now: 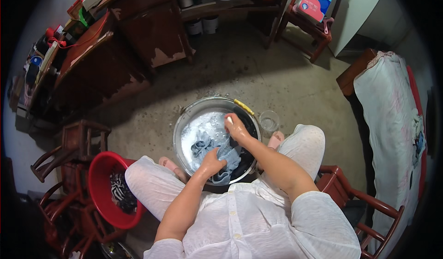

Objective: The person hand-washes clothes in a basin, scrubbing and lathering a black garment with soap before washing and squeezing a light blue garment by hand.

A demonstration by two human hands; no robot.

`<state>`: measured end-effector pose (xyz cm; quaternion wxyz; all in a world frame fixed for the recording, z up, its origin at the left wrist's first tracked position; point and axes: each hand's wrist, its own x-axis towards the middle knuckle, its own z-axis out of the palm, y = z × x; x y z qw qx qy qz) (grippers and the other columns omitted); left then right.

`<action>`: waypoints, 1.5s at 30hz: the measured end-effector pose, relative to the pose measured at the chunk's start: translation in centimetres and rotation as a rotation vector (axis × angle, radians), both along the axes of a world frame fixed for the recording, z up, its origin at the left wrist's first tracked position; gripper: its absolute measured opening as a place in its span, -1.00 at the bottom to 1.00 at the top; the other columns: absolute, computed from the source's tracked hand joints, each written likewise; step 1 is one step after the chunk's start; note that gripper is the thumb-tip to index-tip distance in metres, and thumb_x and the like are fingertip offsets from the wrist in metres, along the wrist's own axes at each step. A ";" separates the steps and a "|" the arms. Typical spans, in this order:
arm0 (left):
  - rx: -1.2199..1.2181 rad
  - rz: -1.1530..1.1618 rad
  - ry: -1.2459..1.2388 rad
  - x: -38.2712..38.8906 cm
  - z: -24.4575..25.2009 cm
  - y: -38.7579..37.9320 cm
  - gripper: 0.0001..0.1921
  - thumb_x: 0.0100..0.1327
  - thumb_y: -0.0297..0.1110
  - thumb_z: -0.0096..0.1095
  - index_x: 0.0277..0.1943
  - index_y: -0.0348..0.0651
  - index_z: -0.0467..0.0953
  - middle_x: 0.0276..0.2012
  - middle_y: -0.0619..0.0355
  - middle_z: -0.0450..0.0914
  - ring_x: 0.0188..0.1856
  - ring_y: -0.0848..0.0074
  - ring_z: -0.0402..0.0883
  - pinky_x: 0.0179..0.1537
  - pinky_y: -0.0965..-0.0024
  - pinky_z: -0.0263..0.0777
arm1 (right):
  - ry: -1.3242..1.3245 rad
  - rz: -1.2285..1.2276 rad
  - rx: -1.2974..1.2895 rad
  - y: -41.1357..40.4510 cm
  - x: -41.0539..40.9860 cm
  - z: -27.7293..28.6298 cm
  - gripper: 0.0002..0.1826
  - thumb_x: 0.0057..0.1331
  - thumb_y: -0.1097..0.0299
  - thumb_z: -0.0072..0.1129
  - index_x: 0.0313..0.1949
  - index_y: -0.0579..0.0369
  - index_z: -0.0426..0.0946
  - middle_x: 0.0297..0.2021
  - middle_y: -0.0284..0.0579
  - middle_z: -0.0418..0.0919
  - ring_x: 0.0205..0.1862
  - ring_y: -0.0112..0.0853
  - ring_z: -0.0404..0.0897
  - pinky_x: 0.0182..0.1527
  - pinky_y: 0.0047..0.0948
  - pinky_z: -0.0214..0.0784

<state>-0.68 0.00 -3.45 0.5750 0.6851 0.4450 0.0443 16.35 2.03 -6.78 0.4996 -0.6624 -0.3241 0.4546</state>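
Observation:
A round metal basin (178,120) of sudsy water stands on the floor between my knees, with a yellow grip on its rim. Light blue wet cloth (229,157) lies bunched in it, and darker cloth (247,124) is at its right side. My left hand (211,162) is on the blue cloth, thumb spread; its fingers are partly hidden, so a grip is not plain. Above the suds my right hand (236,127) is closed around a small white object (229,120), perhaps soap or a brush handle. Part of the blue cloth reaches up towards that hand.
A red plastic tub (100,203) with dark and striped clothes stands left of my knee. A clear plastic cup (269,121) is on the floor right of the basin. Wooden chairs (74,143) stand at left, a wooden cabinet (148,30) ahead, and a cloth-covered piece of furniture (384,127) at right.

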 end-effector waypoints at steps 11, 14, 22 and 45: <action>-0.259 0.291 -0.062 -0.4 1.1 -1.1 -0.65 0.00 -0.51 0.03 -0.08 -0.37 0.40 -0.35 0.13 0.51 -0.35 0.52 0.49 -0.31 0.51 0.36 | -0.904 0.723 -0.050 -4.5 -3.1 2.8 -0.63 0.32 0.10 -0.23 -0.23 0.22 0.29 -0.55 0.14 0.52 -0.44 0.02 0.54 -0.36 -0.03 0.34; -0.297 0.314 -0.170 -1.3 0.0 -1.1 -0.65 0.01 -0.52 0.01 -0.07 -0.36 0.40 -0.33 0.12 0.52 -0.34 0.52 0.50 -0.29 0.51 0.36 | -1.009 0.745 -0.068 -3.7 -3.2 1.4 -0.63 0.30 0.12 -0.19 -0.24 0.26 0.30 -0.55 0.09 0.54 -0.43 -0.04 0.56 -0.40 -0.09 0.36; -0.203 0.416 -0.183 -1.4 1.1 -0.8 -0.61 -0.07 -0.51 0.15 -0.10 -0.37 0.38 -0.29 0.06 0.53 -0.28 0.48 0.51 -0.22 0.47 0.37 | -0.821 0.729 -0.119 -3.6 -4.2 4.4 -0.61 0.28 0.06 -0.16 -0.23 0.21 0.31 -0.45 0.12 0.55 -0.32 -0.01 0.55 -0.26 -0.06 0.34; -0.769 0.693 -0.765 -2.1 2.7 2.1 -0.57 0.00 -0.62 0.12 0.01 -0.28 0.36 -0.11 0.02 0.51 -0.07 0.31 0.51 -0.01 0.27 0.38 | -0.331 0.207 -0.120 -1.0 -0.6 -0.9 -0.64 0.22 0.17 -0.06 -0.16 0.23 0.31 -0.41 0.21 0.53 -0.38 -0.05 0.57 -0.33 -0.15 0.37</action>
